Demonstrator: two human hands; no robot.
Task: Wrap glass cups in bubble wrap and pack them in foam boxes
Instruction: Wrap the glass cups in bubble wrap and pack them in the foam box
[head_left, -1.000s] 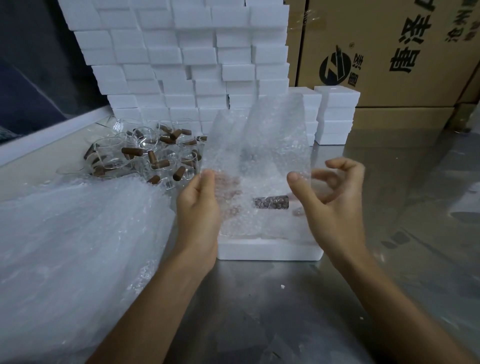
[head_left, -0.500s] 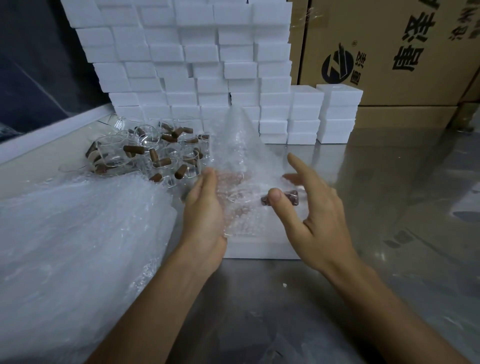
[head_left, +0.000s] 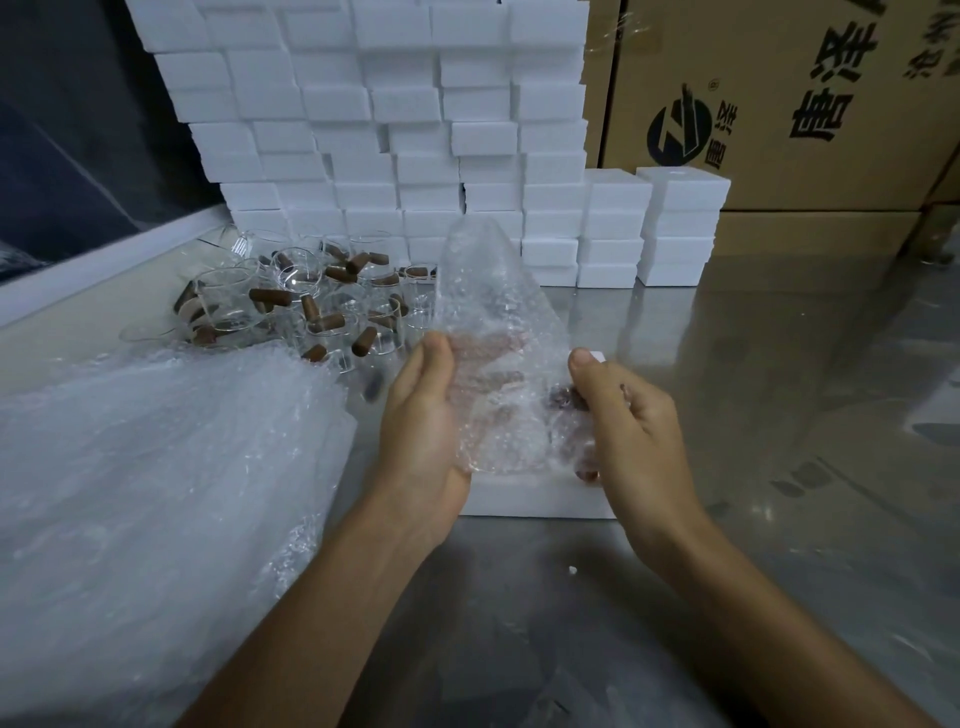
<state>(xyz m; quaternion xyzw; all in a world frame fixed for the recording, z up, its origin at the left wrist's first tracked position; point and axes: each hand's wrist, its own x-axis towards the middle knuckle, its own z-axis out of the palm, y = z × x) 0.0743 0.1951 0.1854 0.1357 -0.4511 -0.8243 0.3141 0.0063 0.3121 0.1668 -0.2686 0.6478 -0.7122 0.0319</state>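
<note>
Head view. Sheet of bubble wrap (head_left: 493, 338) now folded in to a narrow peak, against the broad upright sheet of a second ago. Right hand (head_left: 631, 431) closed in from an open, spread pose half a second ago: thumb up, fingers curled round the right edge of the wrap. Left hand (head_left: 423, 415) where it was, palm against the left side of the wrap, thumb on the near face, fingers behind showing blurred through the plastic.

Held between both hands above a white foam box (head_left: 535, 499) on the metal table (head_left: 779, 415). Glass cup inside the wrap hard to make out: only a brown handle (head_left: 563, 397) showing beside the right thumb. Far rim of the box hidden by wrap and hands.

Left: pile of glass cups with brown handles (head_left: 311, 306), partly covered by a heap of bubble wrap (head_left: 156, 467) cut off at the frame edge. Behind: stacked foam boxes (head_left: 389, 130), cardboard cartons (head_left: 779, 104).
</note>
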